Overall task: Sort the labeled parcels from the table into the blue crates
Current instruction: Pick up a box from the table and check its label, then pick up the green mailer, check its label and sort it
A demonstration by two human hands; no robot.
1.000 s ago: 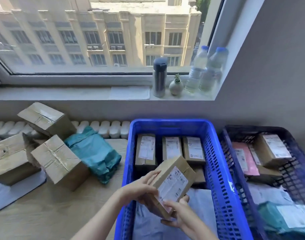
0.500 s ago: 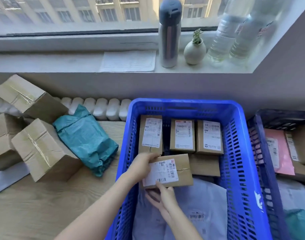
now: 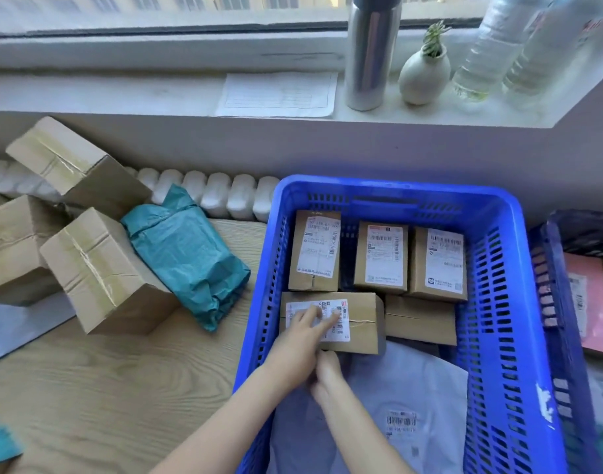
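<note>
On a wooden table [image 3: 122, 388] beneath a window [image 3: 156, 15], a parcel [image 3: 361, 319] is being pressed by the flat left hand [image 3: 300, 336] inside the blue crate [image 3: 498, 336], before 3 boxes [image 3: 380, 258]. Its near edge is being touched by the right hand [image 3: 327, 374], its grip hidden.

Matt cardboard parcel [image 3: 361, 323]; plastic crate [image 3: 498, 302]

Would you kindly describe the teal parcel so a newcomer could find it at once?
Start at the bright blue crate. On the wooden table just left of it lies the teal parcel. It alone is crinkled plastic; its neighbours are taped cardboard boxes.
</note>
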